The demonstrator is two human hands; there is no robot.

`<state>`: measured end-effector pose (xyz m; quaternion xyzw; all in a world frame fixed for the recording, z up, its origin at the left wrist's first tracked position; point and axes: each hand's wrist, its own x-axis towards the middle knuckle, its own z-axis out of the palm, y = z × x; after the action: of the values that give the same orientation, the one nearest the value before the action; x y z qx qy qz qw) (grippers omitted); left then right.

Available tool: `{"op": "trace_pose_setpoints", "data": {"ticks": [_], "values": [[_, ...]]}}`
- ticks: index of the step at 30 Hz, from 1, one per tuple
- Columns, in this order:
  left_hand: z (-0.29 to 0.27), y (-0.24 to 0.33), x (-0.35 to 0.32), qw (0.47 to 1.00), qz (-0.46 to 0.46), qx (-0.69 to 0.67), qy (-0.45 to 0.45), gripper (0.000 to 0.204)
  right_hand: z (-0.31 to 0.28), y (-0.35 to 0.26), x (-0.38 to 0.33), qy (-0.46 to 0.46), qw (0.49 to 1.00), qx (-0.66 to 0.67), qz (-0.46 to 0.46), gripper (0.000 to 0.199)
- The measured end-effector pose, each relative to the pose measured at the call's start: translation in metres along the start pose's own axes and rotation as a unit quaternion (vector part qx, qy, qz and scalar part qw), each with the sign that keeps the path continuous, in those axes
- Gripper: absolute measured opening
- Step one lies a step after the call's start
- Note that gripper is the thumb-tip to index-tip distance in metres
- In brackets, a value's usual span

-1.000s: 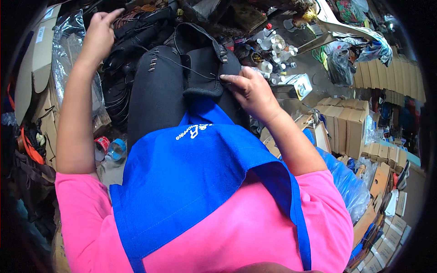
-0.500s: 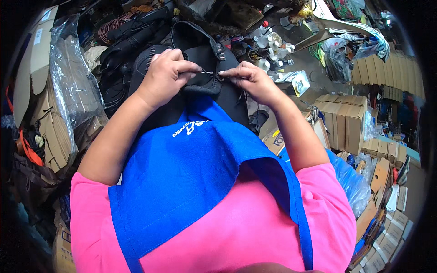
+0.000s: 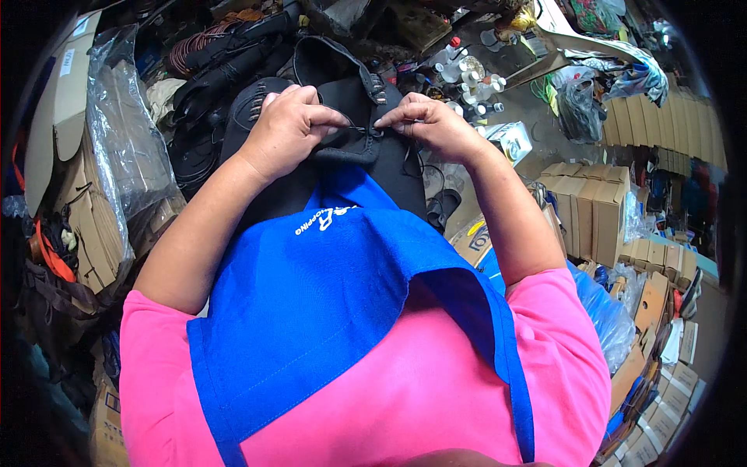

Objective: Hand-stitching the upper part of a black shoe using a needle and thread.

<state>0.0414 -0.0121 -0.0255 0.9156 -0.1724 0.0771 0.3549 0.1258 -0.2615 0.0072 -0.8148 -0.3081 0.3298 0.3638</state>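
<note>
A black leather shoe upper [image 3: 354, 117] lies on my lap above a blue apron [image 3: 342, 288]. My left hand [image 3: 292, 128] and my right hand [image 3: 432, 124] meet over it, fingertips pinched together. Between them runs a thin black thread or lace [image 3: 364, 129] at the edge of the upper. Both hands rest on the black material. What exactly each fingertip pinches is too small to tell apart from the thread.
Black straps and shoe parts [image 3: 210, 86] are piled at the back left, beside a clear plastic bag on cardboard [image 3: 124, 148]. Small white bottles [image 3: 467, 70] stand at the back. Stacked brown boxes [image 3: 591, 210] and a blue bag [image 3: 607, 319] fill the right.
My left hand came back from the pile at the far left and joined my right hand on the black upper. Both hands now pinch the thread closer together.
</note>
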Motion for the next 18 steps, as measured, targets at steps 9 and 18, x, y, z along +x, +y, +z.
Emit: {"op": "trace_pose_setpoints", "data": {"ticks": [9,18], "values": [[0.004,0.0,0.009,0.998,-0.028,-0.01,-0.055,0.014,0.002,0.009,0.001,-0.009,0.998,0.06,0.002,0.027],[0.0,0.005,-0.002,0.998,-0.013,0.021,-0.052,0.017,0.011,0.009,-0.008,0.044,0.998,-0.027,-0.025,0.031]]}}
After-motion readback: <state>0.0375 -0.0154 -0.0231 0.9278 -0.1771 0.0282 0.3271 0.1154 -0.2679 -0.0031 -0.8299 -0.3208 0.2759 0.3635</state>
